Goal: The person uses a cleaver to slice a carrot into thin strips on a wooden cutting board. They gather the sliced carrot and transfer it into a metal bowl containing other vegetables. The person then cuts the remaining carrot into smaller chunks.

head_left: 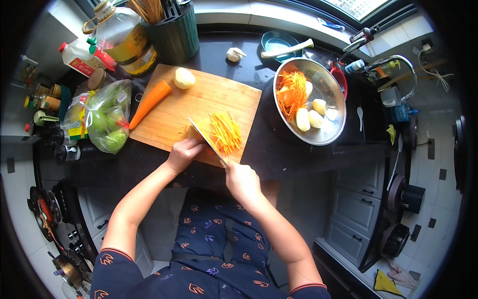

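A: Left end?
B: Whole carrot [150, 103] is laid on cutting board [209, 92]. Left hand [184, 153] is curled beside knife [206, 141] (fingertips hidden, grip can't be told).
A: Rest?
B: Orange shreds [225, 132] are piled just right of blade; handle is gripped by right hand [243, 180]. More shreds [292, 94] are held in metal bowl [324, 85].

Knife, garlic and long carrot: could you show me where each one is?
Knife [206, 141]: head view, on the blade's middle.
Garlic [234, 55]: head view, on the bulb.
Long carrot [150, 103]: head view, on the middle of its length.
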A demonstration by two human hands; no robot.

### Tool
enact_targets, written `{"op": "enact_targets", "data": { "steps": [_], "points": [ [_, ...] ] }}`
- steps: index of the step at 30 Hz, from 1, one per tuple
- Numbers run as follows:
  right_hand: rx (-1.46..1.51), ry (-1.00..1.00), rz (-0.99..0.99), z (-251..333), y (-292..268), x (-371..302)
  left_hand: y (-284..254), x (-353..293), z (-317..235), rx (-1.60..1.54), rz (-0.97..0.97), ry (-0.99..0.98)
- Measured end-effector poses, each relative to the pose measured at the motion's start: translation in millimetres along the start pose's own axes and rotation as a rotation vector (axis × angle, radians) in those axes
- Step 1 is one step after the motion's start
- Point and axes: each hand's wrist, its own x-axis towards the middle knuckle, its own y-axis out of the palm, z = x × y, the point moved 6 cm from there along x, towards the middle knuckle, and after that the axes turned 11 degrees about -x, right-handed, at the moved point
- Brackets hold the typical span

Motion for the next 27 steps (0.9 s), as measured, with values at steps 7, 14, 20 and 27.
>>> {"op": "enact_targets", "data": {
  "steps": [7,14,20,27],
  "points": [
    [0.075,-0.011,-0.041,0.8,-8.3,2.7,3.0,-3.4,2.5,-0.008,0.024,-0.009],
    [0.094,-0.045,0.002,-6.2,-16.7,-10.4,7.8,-8.0,4.9,-0.031,0.003,0.011],
    [0.001,-0.006,0.049,-0.8,-10.7,-6.5,4.9,-6.2,2.4,-0.037,-0.005,0.010],
    [0.001,-0.007,-0.031,11.6,1.0,19.4,3.7,-4.4,2.6,-0.036,0.007,-0.014]
  ]
}}
